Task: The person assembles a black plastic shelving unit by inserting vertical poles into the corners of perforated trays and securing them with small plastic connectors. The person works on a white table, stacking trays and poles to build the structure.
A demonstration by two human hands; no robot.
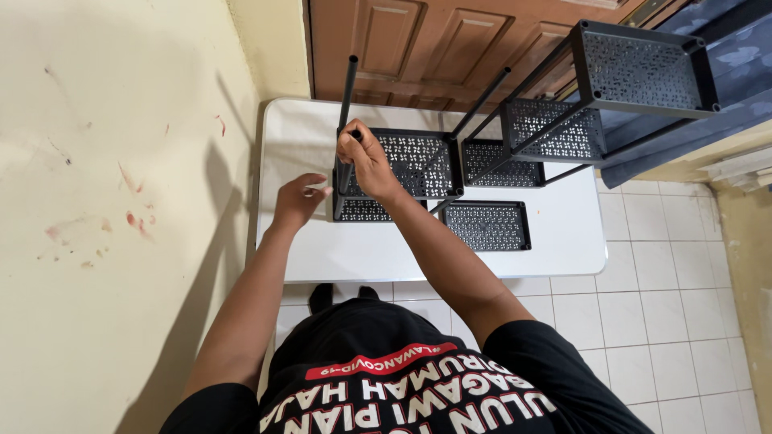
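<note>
While the right hand (366,157) is closed in a fist around a black upright pole (346,112), fingers wrapped tight near the pole's lower part, the left hand (299,199) hovers just beside it, fingers loosely curled and half open, tips close to the pole's base; contact there cannot be told. The pole rises from the near left corner of a black metal rack (418,165) that lies on a white table (555,241). Rack: perforated tray shelves, thin black rods joining them, stepped tiers running up and away to the right. Highest tray (643,72) reaches past the table's far right edge. One loose perforated tray (486,225) lies flat on the table, just beside the rack's near side. Table stands against a cream wall (121,201), brown panelled door (434,48) behind, white tiled floor (667,321) below.
</note>
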